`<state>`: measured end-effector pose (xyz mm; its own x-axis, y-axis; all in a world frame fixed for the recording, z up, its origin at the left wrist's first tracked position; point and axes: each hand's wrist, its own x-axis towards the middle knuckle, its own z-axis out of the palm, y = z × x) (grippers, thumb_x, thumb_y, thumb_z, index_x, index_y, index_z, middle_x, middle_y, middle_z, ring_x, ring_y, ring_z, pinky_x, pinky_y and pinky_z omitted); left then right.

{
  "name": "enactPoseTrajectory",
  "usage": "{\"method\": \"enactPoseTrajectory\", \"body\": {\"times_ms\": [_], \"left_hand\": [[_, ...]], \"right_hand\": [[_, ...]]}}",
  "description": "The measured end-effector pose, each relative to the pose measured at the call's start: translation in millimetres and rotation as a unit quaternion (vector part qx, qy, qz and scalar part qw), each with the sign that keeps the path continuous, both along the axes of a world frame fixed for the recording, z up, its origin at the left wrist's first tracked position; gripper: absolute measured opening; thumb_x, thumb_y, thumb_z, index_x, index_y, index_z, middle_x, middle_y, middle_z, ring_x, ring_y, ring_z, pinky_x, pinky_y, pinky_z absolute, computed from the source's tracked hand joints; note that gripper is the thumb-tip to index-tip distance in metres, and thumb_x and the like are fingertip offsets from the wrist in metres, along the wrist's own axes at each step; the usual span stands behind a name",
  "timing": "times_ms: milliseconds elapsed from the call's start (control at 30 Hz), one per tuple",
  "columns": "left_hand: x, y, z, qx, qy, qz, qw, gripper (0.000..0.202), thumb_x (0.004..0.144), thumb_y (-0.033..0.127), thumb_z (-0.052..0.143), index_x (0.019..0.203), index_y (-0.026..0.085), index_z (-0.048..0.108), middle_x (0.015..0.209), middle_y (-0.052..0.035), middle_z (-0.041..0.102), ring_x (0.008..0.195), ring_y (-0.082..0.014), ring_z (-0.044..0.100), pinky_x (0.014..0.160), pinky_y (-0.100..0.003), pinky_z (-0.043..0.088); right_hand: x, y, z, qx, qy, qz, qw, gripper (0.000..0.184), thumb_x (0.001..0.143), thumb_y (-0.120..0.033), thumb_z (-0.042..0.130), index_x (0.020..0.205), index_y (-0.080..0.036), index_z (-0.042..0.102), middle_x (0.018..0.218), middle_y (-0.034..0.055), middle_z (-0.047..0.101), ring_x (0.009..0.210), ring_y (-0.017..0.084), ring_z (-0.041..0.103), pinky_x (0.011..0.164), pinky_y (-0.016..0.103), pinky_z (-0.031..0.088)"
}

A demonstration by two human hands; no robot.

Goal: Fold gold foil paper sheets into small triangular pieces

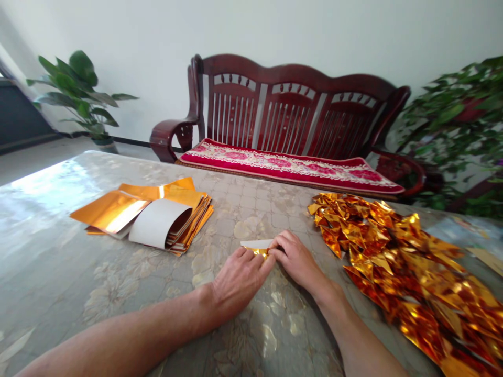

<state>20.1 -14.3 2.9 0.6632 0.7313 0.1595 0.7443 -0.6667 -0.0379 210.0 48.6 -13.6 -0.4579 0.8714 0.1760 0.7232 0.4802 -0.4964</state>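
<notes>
Both hands meet over a small sheet of gold foil paper [255, 244] lying on the table, partly folded so its white back shows along the far edge. My left hand [242, 275] presses on its near side, fingers closed over the gold strip. At the right end, my right hand [293, 256] pinches the paper between thumb and fingers. Much of the sheet is hidden under the fingers. To the left lies a stack of gold foil sheets [113, 209], one curled over with its white back up. A large heap of folded gold foil pieces [393, 251] spreads at the right.
A patterned, glossy cover lies over the table [157, 293]. Clear plastic [463, 230] rests at the far right. Beyond the table stands a dark wooden bench [294, 104] with a red floral cushion [275, 162]. Potted plants [80, 94] stand at both sides.
</notes>
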Motion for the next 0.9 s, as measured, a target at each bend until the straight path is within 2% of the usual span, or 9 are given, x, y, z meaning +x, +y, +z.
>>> {"method": "enactPoseTrajectory", "body": {"times_ms": [300,433,667,900], "left_hand": [[4.0,2.5,-11.8,0.015,0.033,-0.003,0.999,0.025,0.090,0.009,0.051,0.114,0.012,0.055,0.101,-0.0081,0.062,0.088,-0.0223,0.057,0.073,-0.035,0.047],[3.5,4.0,-12.2,0.015,0.043,-0.005,0.999,0.026,0.089,0.010,0.053,0.115,0.013,0.055,0.107,-0.0090,0.061,0.092,-0.0233,0.056,0.074,-0.035,0.048],[4.8,5.7,-9.9,0.020,0.040,-0.004,0.999,0.020,0.088,0.012,0.055,0.107,0.016,0.056,0.118,-0.0089,0.058,0.094,-0.0240,0.055,0.073,-0.036,0.049],[6.9,4.9,-5.9,0.016,0.056,-0.010,0.998,0.015,0.088,0.013,0.054,0.102,0.016,0.055,0.122,-0.0118,0.056,0.098,-0.0246,0.054,0.073,-0.036,0.049]], "right_hand": [[-0.1,1.9,0.1,-0.014,0.020,0.000,1.000,0.008,0.089,-0.023,0.062,0.081,-0.022,0.061,0.092,0.0010,0.058,0.094,0.018,0.055,0.081,0.029,0.042],[0.7,3.7,-2.2,-0.027,0.054,-0.024,0.998,0.004,0.085,-0.024,0.067,0.085,-0.023,0.063,0.090,-0.0003,0.058,0.085,0.016,0.056,0.074,0.027,0.042],[0.8,5.8,-7.2,-0.029,0.086,-0.078,0.993,0.017,0.077,-0.025,0.071,0.091,-0.022,0.060,0.086,-0.0013,0.060,0.076,0.015,0.055,0.070,0.027,0.042],[11.8,9.4,-7.1,-0.077,0.152,-0.057,0.984,0.020,0.073,-0.019,0.066,0.093,-0.022,0.065,0.080,-0.0018,0.060,0.070,0.014,0.057,0.064,0.025,0.045]]}}
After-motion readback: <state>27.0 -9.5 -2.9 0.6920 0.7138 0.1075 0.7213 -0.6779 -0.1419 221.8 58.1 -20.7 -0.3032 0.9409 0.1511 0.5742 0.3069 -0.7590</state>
